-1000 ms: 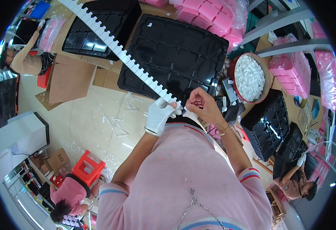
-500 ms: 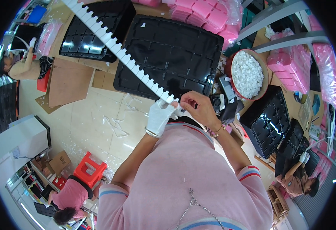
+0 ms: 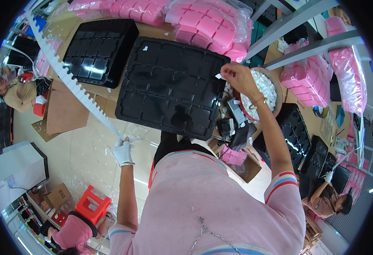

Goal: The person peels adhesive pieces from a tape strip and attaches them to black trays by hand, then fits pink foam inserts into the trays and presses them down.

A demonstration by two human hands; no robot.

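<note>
In a white glove with bare fingertips, my left hand (image 3: 122,152) is closed on the lower end of a long white strip (image 3: 69,80) with a notched edge. The strip slants away to the far left, past a stack of black trays. My bare right hand (image 3: 244,80) pinches a small white piece (image 3: 219,76) between thumb and finger. That hand is over the right edge of a large black compartmented tray (image 3: 169,87) in front of me. A tiny white piece (image 3: 145,48) lies near the tray's far left corner.
Right of the tray stands a round red-rimmed tub (image 3: 281,91) filled with small white pieces. Pink foam blocks (image 3: 203,21) in plastic lie at the back. Black trays (image 3: 97,51) are stacked at left. Grey metal bars (image 3: 288,32) cross the upper right. Other people work on both sides.
My hands have moved apart: the left went left and down with the strip. My right hand moved up and right to the tray's edge with a small white piece.
</note>
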